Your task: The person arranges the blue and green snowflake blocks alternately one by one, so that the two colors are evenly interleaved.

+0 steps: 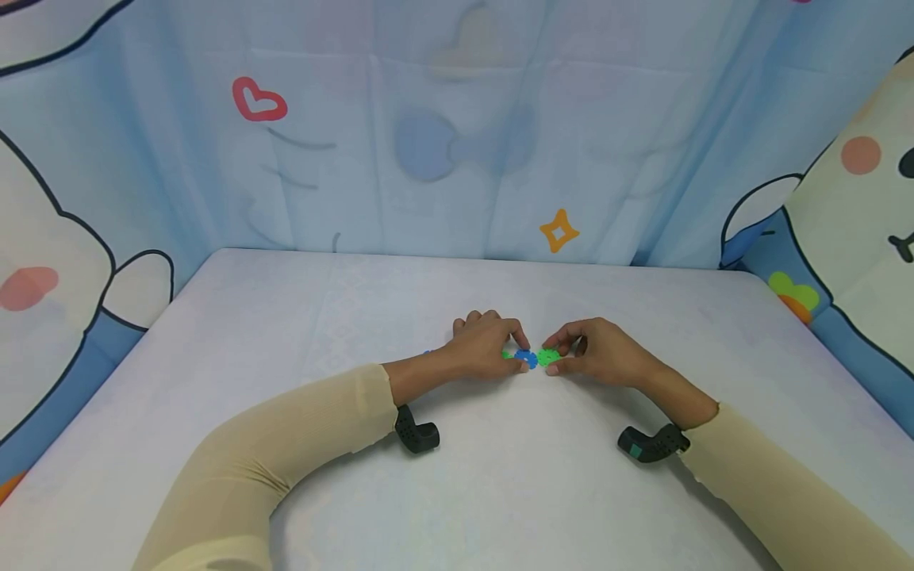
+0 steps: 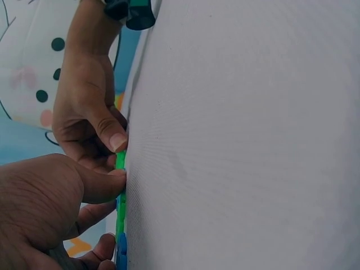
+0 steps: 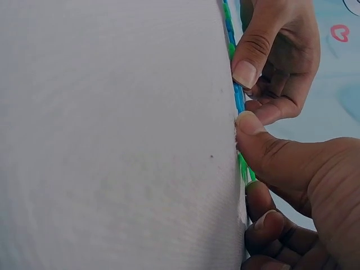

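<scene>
In the head view, my left hand pinches a small blue notched disc between thumb and forefinger, its other fingers spread over the table. To its right, my right hand pinches a green notched disc by its edges. The two discs lie side by side at table level; whether they interlock cannot be told. A bit of green shows under the left hand, and the rest of that row is mostly hidden. The right wrist view catches a row of blue and green pieces running past the left hand.
A white-covered table spreads beneath both arms. Behind it hangs a blue patterned curtain, which also wraps both sides. Each wrist wears a black camera, one on the left and one on the right.
</scene>
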### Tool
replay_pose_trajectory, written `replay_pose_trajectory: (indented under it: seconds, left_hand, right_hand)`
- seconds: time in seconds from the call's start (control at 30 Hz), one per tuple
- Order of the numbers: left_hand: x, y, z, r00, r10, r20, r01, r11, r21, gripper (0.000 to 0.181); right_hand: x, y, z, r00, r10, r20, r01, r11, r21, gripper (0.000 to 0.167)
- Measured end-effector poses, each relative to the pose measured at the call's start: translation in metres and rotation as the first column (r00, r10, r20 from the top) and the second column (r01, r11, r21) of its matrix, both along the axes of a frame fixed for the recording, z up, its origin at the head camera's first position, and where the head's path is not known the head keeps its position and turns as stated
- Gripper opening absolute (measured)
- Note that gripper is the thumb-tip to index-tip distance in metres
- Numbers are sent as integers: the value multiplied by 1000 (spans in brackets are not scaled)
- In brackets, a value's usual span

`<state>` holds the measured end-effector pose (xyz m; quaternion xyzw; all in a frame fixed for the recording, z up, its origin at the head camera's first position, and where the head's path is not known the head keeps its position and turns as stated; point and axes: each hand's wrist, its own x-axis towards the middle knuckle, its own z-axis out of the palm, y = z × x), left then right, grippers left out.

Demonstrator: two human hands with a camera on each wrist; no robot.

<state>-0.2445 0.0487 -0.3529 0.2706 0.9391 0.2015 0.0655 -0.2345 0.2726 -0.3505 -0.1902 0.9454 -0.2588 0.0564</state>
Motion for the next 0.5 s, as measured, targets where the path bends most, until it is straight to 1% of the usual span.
replay_pose_trajectory:
  seconds: [0.13,0.27,0.4,0.5]
  left_hand:
    - [0,1,1,1000,-4,-1,4,1000,-6,27]
    - [1,0,2,1000,-10,-2,10,1000,-29,28]
    - [2,-4,3,1000,-4,6,4,998,-55,31]
    - [4,-9,4,1000,-6,-15,5,998,-62,35]
  right_hand:
    - [1,1,-1,1000,-2,5,2,1000,0,39]
    - [2,0,0,1000,1,14,-1,1000,14,41]
    - [5,-2,3,1000,-8,22,8,1000,19,40]
    - [11,-2,6,999,-33,19,32,999,20,38]
